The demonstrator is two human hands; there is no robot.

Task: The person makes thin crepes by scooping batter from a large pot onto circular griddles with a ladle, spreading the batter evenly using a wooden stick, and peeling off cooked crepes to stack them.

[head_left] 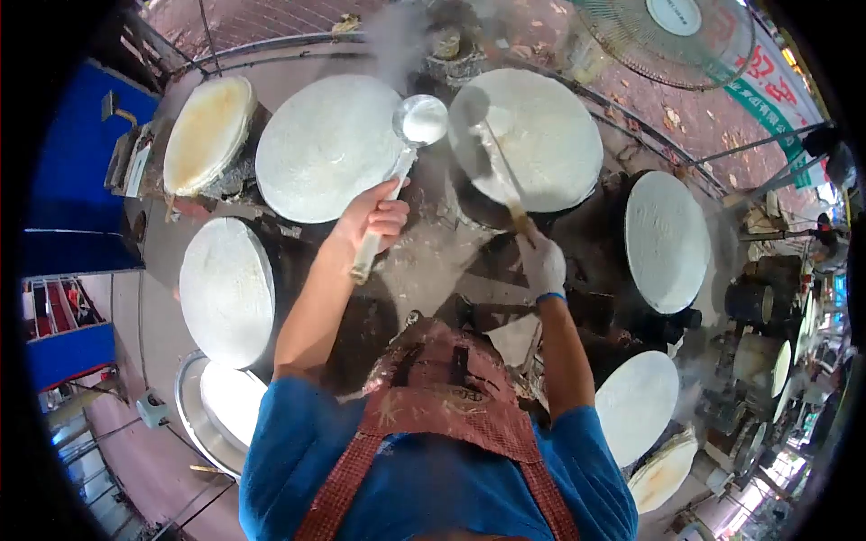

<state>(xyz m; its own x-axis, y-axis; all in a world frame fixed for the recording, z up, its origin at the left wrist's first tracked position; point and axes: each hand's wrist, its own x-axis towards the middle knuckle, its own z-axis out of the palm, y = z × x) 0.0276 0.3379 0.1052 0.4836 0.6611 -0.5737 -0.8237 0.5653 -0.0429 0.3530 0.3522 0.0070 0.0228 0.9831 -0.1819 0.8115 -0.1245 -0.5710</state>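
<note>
My left hand (377, 216) is closed round the handle of a metal ladle (422, 120). White batter lies in its bowl, held over the gap between two round griddles. My right hand (543, 263), in a pale glove, grips a long wooden-handled tool (502, 180). Its far end reaches over the right griddle's white batter layer (550, 135); a greyish, blurred shape there hides what kind of head it has. Left of the ladle, another griddle carries a smooth white batter layer (325, 149).
Several more white-covered griddles ring me, such as one at left (227, 293) and one at right (667, 242). A browned flatbread stack (209, 135) sits at upper left. A metal basin (191, 410) stands lower left; a fan (672, 36) is beyond. Steam drifts upward.
</note>
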